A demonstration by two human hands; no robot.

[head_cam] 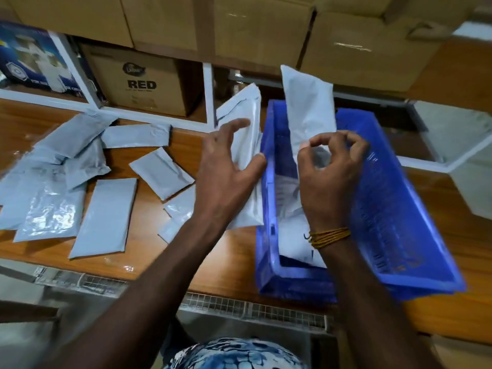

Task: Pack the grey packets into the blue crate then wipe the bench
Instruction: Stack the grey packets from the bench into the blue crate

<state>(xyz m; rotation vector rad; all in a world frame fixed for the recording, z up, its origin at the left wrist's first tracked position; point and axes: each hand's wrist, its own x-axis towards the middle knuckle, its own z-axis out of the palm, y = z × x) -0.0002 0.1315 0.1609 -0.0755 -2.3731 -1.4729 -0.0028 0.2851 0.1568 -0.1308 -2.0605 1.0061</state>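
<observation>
Right, packing step underway. Left hand [226,166] grips a grey packet [246,145] upright just outside the blue crate [394,209], thumb pinching its edge against the crate's left wall. Right hand [330,166] is over the crate, fingers curled with thumb and forefinger pinching the lower end of a second packet [308,107] that stands upright inside.

Handling, as a guess: packets look light, soft poly mailers, glossy so probably slippery, and they bend when stood on end. Grip across the flat body or a sealed edge; a corner grip would likely let them flop.

More loose packets [103,209] lie scattered left of the left hand on the wooden bench [234,251], some overlapping; a few sit under the left forearm. A couple of flat ones already lie in the crate bottom below the right wrist.

Beyond both hands: a cardboard box marked RED [141,83] in a white shelf frame and larger cartons [255,27] above. No wiping cloth visible. Overlapping packets may slide when pulled.
</observation>
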